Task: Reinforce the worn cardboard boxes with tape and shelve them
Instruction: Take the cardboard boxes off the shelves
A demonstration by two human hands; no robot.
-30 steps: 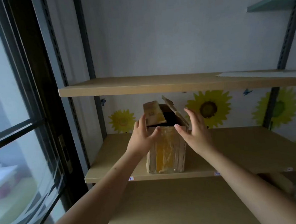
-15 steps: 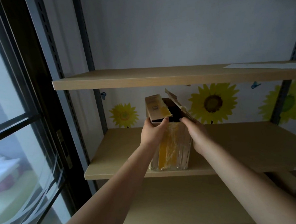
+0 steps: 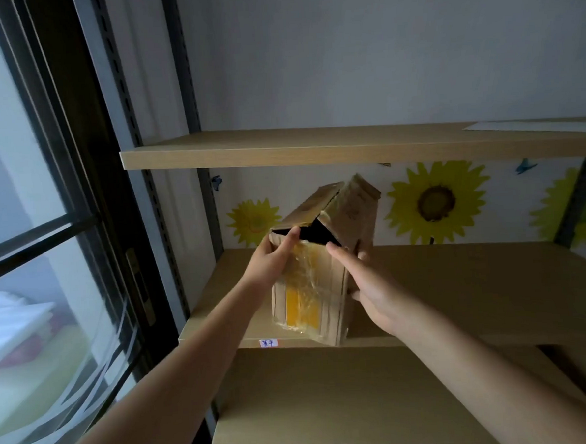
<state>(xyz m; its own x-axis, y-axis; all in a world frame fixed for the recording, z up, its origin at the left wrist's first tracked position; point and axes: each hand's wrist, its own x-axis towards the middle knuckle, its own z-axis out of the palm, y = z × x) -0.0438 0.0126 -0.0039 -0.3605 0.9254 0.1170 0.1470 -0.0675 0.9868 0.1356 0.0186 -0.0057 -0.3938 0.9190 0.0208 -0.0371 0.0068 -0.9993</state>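
Your left hand (image 3: 270, 262) and right hand (image 3: 371, 285) clasp the worn cardboard box (image 3: 318, 289), fingers wrapped round its sides; crinkled clear tape over yellow covers its front, top flaps open.

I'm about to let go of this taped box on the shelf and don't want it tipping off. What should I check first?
1. Cardboard box upright: not ok, tilted.
2. Base fully on the middle shelf: not ok, its lower corner overhangs the front edge.
3. Left hand gripping: ok, at the top rim.
4. Right hand gripping: ok, on the side.
5. Top flaps closed: not ok, open.
6. Headroom under the upper shelf: ok.
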